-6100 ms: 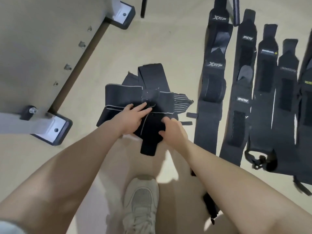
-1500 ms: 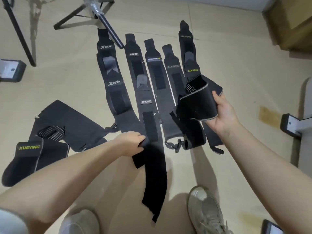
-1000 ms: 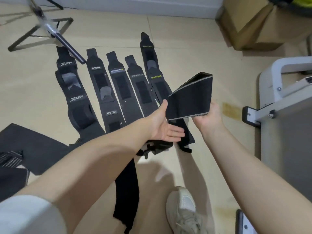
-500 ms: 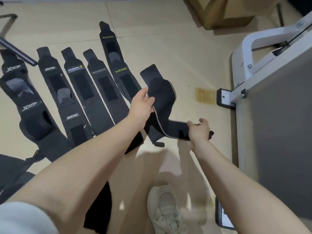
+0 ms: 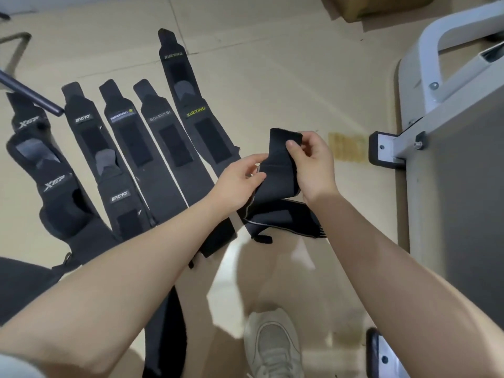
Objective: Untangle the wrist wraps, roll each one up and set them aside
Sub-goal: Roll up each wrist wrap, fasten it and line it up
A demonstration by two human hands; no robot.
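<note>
I hold one black wrist wrap [image 5: 275,170] above the floor, right of the laid-out row. My right hand [image 5: 313,165] pinches its upper end, thumb on the front face. My left hand [image 5: 240,178] pinches its left edge lower down. The wrap's lower part [image 5: 283,219] hangs folded, with a grey edge stripe and a striped end showing. Several black wraps lie flat side by side on the floor, among them a XUEYING one [image 5: 196,110], a BOKEERSI one [image 5: 169,137], an INCYO one [image 5: 98,148] and an XTEP one [image 5: 41,165].
A grey metal bench frame [image 5: 450,110] with a black foot [image 5: 381,148] stands close on the right. A dark bar [image 5: 30,96] crosses the top left. More black wrap fabric [image 5: 24,285] lies at the left edge. My white shoe [image 5: 272,347] is below. A cardboard box [image 5: 368,6] sits at the top.
My right hand has moved from the wrap's lower end up to its top end. My left hand has slid lower along its left edge, and the wrap now hangs folded between both hands.
</note>
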